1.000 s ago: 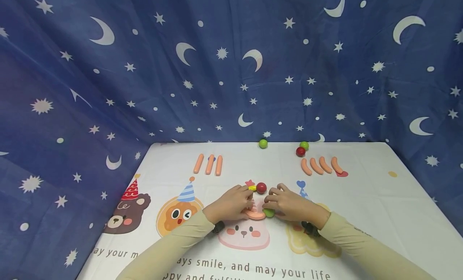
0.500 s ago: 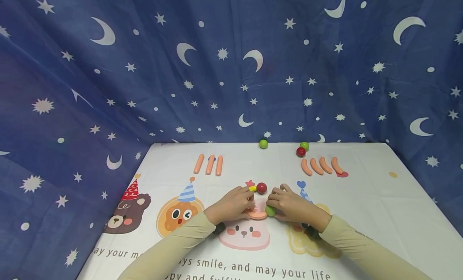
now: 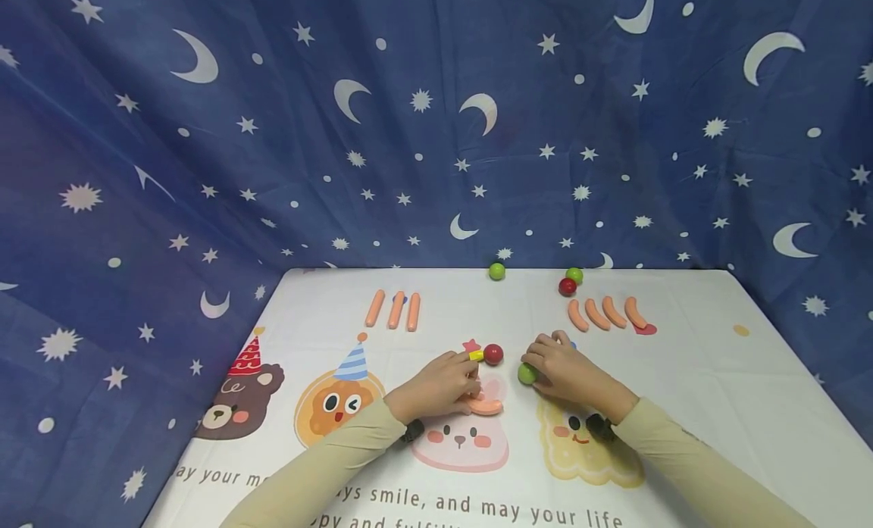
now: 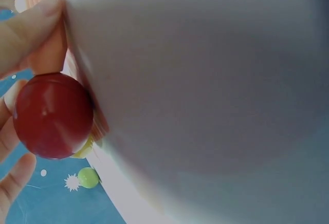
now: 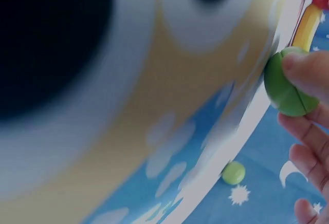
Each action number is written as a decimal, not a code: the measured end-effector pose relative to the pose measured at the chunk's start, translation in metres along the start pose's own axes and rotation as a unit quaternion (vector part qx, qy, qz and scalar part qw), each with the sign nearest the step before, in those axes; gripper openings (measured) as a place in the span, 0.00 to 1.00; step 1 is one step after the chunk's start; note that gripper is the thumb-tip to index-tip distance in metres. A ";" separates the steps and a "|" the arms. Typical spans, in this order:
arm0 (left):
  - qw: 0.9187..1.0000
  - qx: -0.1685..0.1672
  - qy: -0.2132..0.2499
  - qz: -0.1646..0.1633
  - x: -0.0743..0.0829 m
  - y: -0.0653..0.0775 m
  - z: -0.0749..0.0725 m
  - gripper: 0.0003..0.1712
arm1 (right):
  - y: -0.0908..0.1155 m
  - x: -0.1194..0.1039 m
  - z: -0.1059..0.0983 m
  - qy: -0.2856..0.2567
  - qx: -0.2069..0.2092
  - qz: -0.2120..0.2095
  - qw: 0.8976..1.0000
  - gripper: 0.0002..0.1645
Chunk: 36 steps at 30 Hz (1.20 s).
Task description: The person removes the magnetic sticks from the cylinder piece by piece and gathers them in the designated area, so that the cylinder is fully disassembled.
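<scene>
My left hand [image 3: 442, 382] pinches the end of a curved pink toy sausage [image 3: 486, 407] on the table. In the left wrist view, the thumb presses on the sausage [image 4: 50, 52], and a glossy red ball [image 4: 53, 116] sits at its end. The hand covers that ball in the head view. Beyond the fingertips, a yellow piece [image 3: 476, 356] lies against another red ball [image 3: 493, 354]. My right hand [image 3: 562, 367] pinches a green ball [image 3: 527, 373] between thumb and fingers, to the right of the sausage. A dark seam runs across the green ball [image 5: 290, 88].
Three straight sausages [image 3: 394, 310] lie at the back left. Several curved sausages [image 3: 605, 313] are lined up at the back right. Behind them rest a red ball [image 3: 567, 286] and a green ball [image 3: 575, 275]. Another green ball [image 3: 496, 271] is by the star-and-moon curtain [image 3: 436, 172].
My right hand has moved right and farther back, carrying the green ball away from the sausage's end. My left hand has stayed in place.
</scene>
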<state>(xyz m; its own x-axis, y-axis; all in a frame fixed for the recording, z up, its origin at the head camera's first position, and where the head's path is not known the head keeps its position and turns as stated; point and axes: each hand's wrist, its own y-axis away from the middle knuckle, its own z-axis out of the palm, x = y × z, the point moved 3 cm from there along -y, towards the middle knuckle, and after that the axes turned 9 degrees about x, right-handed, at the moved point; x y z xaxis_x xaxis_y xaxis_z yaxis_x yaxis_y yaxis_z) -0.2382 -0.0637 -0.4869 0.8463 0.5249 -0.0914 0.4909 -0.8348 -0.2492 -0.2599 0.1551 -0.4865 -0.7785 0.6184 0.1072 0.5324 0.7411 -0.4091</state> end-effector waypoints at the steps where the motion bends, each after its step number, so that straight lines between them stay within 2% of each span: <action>1: 1.000 0.001 0.002 -0.001 0.000 0.000 0.000 0.12 | -0.001 0.004 0.002 0.009 0.007 0.004 1.000 0.25; 4: 1.000 0.006 0.004 -0.003 0.000 0.000 0.001 0.11 | -0.007 0.018 0.007 0.035 0.025 0.025 0.999 0.23; 8: 1.000 0.013 0.004 -0.001 0.000 0.001 0.002 0.11 | -0.016 0.034 0.009 0.055 0.039 0.086 0.994 0.22; 11: 1.000 0.015 0.004 0.004 0.000 0.001 0.003 0.12 | -0.021 0.041 0.006 0.059 0.052 0.123 0.989 0.24; 13: 1.000 0.015 0.007 0.005 0.000 0.001 0.003 0.12 | -0.023 0.042 0.003 0.058 0.060 0.131 0.988 0.24; 21: 1.000 0.018 0.006 -0.001 -0.003 0.003 0.003 0.12 | -0.024 0.032 -0.002 0.053 0.088 0.113 0.988 0.24; 27: 0.999 0.015 0.033 -0.012 -0.008 0.005 -0.001 0.18 | -0.019 0.022 -0.005 0.046 0.113 0.090 0.988 0.25; 31: 0.999 0.006 0.040 -0.028 -0.017 0.009 -0.003 0.24 | -0.016 0.010 -0.008 0.031 0.109 0.072 0.991 0.24; 36: 0.999 0.000 0.022 -0.040 -0.029 0.014 -0.001 0.27 | -0.016 -0.005 -0.011 0.012 0.092 0.053 0.994 0.24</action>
<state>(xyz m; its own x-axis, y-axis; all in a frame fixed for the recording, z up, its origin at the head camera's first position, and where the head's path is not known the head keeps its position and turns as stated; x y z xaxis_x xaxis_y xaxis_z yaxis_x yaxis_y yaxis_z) -0.2554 -0.0903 -0.4872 0.8125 0.5822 -0.0295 0.5572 -0.7906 -0.2538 -0.2607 0.1436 -0.4702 -0.7123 0.6979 0.0746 0.5393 0.6122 -0.5782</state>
